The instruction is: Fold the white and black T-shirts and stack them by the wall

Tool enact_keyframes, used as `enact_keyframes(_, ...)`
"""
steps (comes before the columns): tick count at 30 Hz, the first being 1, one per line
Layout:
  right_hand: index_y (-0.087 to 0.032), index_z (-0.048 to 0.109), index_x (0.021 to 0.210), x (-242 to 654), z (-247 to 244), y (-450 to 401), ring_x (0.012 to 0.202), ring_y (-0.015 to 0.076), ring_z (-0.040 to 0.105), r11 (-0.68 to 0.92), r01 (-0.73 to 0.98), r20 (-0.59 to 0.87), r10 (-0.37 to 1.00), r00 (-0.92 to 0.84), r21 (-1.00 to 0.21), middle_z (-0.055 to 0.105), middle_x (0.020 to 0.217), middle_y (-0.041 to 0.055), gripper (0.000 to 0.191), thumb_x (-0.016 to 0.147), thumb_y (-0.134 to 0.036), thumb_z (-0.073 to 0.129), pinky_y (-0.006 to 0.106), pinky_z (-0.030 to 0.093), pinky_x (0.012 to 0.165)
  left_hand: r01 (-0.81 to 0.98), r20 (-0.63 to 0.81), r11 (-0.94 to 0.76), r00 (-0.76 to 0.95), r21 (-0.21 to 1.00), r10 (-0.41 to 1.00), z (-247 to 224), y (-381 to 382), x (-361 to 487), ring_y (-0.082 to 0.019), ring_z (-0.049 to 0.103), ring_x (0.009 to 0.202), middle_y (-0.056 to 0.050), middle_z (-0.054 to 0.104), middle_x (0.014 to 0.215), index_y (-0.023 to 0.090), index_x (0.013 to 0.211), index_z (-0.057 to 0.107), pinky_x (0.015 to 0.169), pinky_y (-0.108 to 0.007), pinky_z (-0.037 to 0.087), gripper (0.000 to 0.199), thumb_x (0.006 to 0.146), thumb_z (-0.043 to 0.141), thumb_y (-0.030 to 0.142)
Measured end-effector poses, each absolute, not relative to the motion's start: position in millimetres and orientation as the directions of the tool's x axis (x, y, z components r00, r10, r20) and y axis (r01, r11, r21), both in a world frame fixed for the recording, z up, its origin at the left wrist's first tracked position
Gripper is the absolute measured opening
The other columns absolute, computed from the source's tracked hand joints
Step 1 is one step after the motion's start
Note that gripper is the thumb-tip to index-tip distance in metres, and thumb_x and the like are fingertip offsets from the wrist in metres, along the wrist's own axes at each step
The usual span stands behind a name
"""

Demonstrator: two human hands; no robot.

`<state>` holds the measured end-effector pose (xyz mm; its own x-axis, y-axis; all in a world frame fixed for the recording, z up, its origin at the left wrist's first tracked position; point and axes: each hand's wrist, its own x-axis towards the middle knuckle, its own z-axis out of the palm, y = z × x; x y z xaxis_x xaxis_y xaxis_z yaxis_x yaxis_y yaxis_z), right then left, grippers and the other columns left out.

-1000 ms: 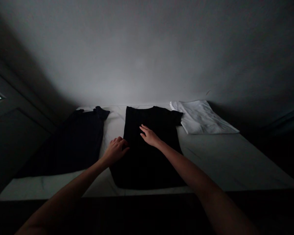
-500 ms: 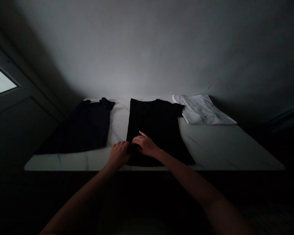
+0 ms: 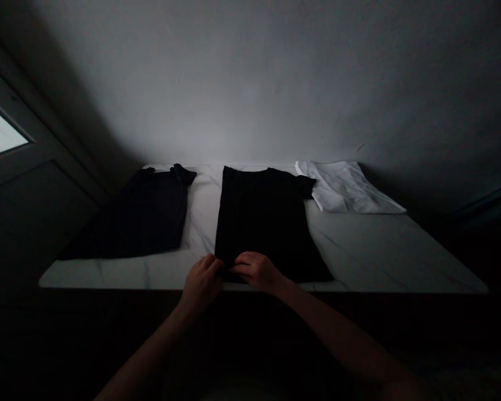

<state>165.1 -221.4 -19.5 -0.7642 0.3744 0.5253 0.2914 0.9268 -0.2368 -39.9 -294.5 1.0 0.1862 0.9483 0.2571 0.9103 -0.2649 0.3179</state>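
A black shirt [image 3: 263, 217] lies on the white marbled table [image 3: 338, 239], its left side straight and one short sleeve pointing right. At its lower left corner my left hand [image 3: 202, 278] is closed, pinching the fabric edge. Close beside it, my right hand [image 3: 256, 270] also has its fingers pressed together on the shirt near the hem. The fabric between the fingertips is too dark to make out in detail.
On the left of the table lies a dark navy garment [image 3: 137, 217]. A white folded cloth [image 3: 346, 186] rests at the back right, touching the black sleeve. Behind stands a grey wall [image 3: 250, 83], with a panelled door [image 3: 37, 161] at the left.
Both hands have come down along the black shirt's left edge toward its lower left corner. My right hand's raised finger has lowered. The garments lie much as before.
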Motion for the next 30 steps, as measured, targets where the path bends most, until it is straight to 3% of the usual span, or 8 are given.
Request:
enact_keyframes(6, -0.019, 0.075, 0.096, 165.9, -10.8, -228.2, 0.087, 0.0168, 0.066, 0.937, 0.177, 0.551, 0.323, -0.770, -0.302, 0.072, 0.094, 0.0064, 0.014, 0.094, -0.025, 0.063, 0.029, 0.053, 0.079, 0.929, 0.069, -0.293, 0.285, 0.226, 0.956, 17.6, -301.2, -52.4, -0.023, 0.060, 0.087, -0.007, 0.062, 0.093, 0.020, 0.096, 0.062, 0.079, -0.037, 0.049, 0.027, 0.076, 0.049, 0.007)
enact_keyframes(11, -0.017, 0.073, 0.108, 155.2, 5.4, -217.5, 0.101, 0.0177, 0.067, 0.809, 0.312, 0.418, 0.540, -0.731, -0.499, 0.073, 0.108, 0.0090, 0.022, 0.099, -0.027, 0.055, 0.032, 0.054, 0.091, 0.878, 0.023, -0.417, 0.424, 0.236, 0.905, 46.4, -291.4, -64.9, -0.025, 0.061, 0.092, -0.007, 0.065, 0.097, 0.021, 0.092, 0.063, 0.082, -0.041, 0.048, 0.015, 0.086, 0.049, 0.021)
enact_keyframes(14, -0.014, 0.060, 0.134, 139.8, 6.0, -214.7, 0.139, 0.0282, 0.044, 0.787, 0.466, 0.317, 0.599, -0.735, -0.405, 0.049, 0.149, 0.0173, 0.039, 0.097, -0.028, 0.057, 0.048, 0.039, 0.113, 0.878, 0.087, -0.434, 0.426, 0.200, 0.901, 59.6, -255.4, -70.7, -0.024, 0.063, 0.095, -0.008, 0.068, 0.100, 0.020, 0.097, 0.065, 0.086, -0.040, 0.049, 0.023, 0.092, 0.042, 0.021)
enact_keyframes(17, -0.015, 0.047, 0.146, 128.6, 3.1, -225.5, 0.150, 0.0327, 0.024, 0.830, 0.453, 0.174, 0.524, -0.834, -0.327, 0.032, 0.159, 0.0174, 0.059, 0.095, -0.041, 0.060, 0.057, 0.022, 0.121, 0.854, 0.223, -0.484, 0.442, 0.194, 0.869, 58.1, -199.9, -67.3, -0.024, 0.059, 0.119, -0.011, 0.065, 0.126, 0.018, 0.124, 0.058, 0.101, -0.041, 0.047, 0.034, 0.094, 0.041, 0.021)
enact_keyframes(20, -0.015, 0.043, 0.149, 131.1, 5.9, -236.8, 0.150, 0.0301, 0.024, 0.852, 0.365, 0.125, 0.437, -0.891, -0.375, 0.033, 0.159, 0.0152, 0.062, 0.097, -0.046, 0.056, 0.053, 0.019, 0.123, 0.818, 0.327, -0.550, 0.480, 0.168, 0.814, 38.3, -143.1, -54.7, -0.026, 0.040, 0.143, -0.017, 0.045, 0.152, 0.013, 0.142, 0.045, 0.114, -0.046, 0.038, 0.047, 0.097, 0.041, 0.029)
enact_keyframes(23, -0.016, 0.050, 0.145, 152.7, 17.0, -224.7, 0.146, 0.0224, 0.034, 0.811, 0.288, 0.161, 0.419, -0.894, -0.509, 0.043, 0.154, 0.0117, 0.051, 0.100, -0.040, 0.052, 0.040, 0.026, 0.122, 0.824, 0.361, -0.556, 0.488, 0.108, 0.795, 8.3, -100.2, -41.4, -0.030, 0.029, 0.149, -0.023, 0.036, 0.157, 0.008, 0.146, 0.039, 0.116, -0.051, 0.034, 0.056, 0.099, 0.038, 0.038)
enact_keyframes(26, -0.019, 0.062, 0.133, 196.9, 30.8, -183.8, 0.135, 0.0183, 0.051, 0.651, 0.405, 0.240, 0.673, -0.700, -0.642, 0.056, 0.144, 0.0094, 0.037, 0.099, -0.031, 0.055, 0.033, 0.039, 0.114, 0.828, 0.320, -0.558, 0.516, 0.051, 0.795, -18.7, -73.7, -39.1, -0.034, 0.031, 0.147, -0.027, 0.039, 0.154, 0.004, 0.143, 0.044, 0.114, -0.054, 0.036, 0.060, 0.100, 0.033, 0.046)
enact_keyframes(30, -0.015, 0.073, 0.105, 271.1, 39.1, -124.1, 0.102, 0.0202, 0.070, 0.326, 0.646, 0.273, 0.944, -0.186, -0.690, 0.075, 0.108, 0.0109, 0.021, 0.094, -0.017, 0.056, 0.034, 0.053, 0.093, 0.758, 0.261, -0.652, 0.632, -0.015, 0.730, -37.5, -56.9, -56.9, -0.033, 0.036, 0.145, -0.022, 0.048, 0.149, 0.011, 0.136, 0.053, 0.112, -0.053, 0.039, 0.054, 0.102, 0.026, 0.043)
